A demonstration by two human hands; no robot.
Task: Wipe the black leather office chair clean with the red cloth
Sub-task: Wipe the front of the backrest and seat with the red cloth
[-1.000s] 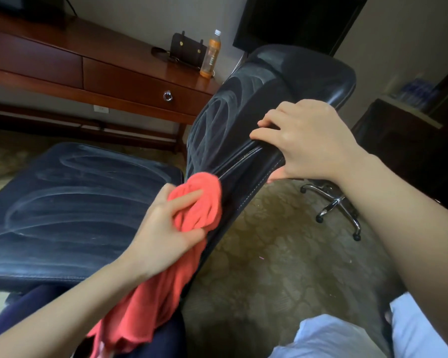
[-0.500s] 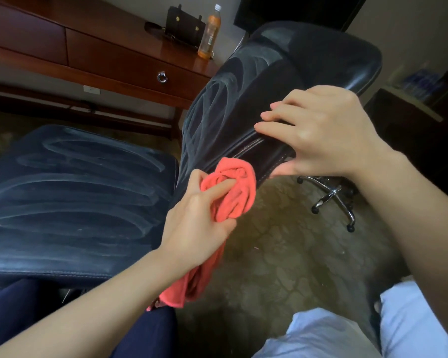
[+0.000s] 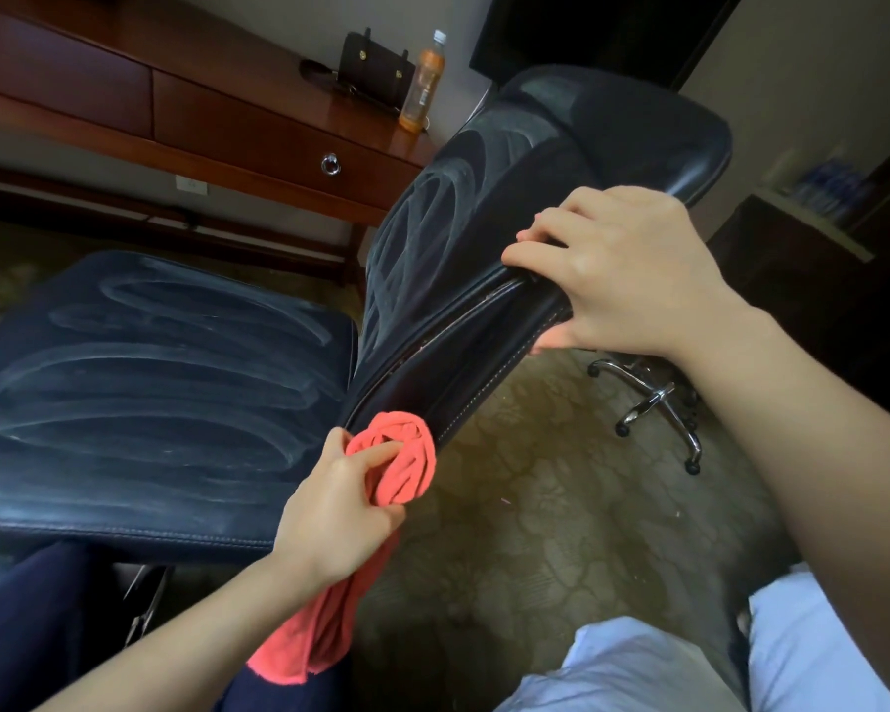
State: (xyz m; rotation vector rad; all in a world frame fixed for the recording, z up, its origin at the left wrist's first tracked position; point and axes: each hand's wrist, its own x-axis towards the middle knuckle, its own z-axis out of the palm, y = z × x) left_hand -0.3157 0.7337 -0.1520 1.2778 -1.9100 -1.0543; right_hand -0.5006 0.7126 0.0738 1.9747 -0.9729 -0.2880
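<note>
Left hand (image 3: 340,511) and right hand (image 3: 633,280): uncovered, as are both forearms up to the frame edge. Pale blue garment (image 3: 638,670), lightly creased, worn on the lower body at five o'clock.

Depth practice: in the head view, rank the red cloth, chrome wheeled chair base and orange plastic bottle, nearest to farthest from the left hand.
1. Red cloth, gripped in the left hand.
2. Chrome wheeled chair base, on the floor, right.
3. Orange plastic bottle, on the far desk.

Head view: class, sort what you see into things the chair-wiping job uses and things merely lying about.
In use: black leather office chair, red cloth, left hand, right hand.
Lying about: orange drink bottle, dark handbag, wooden desk.
</note>
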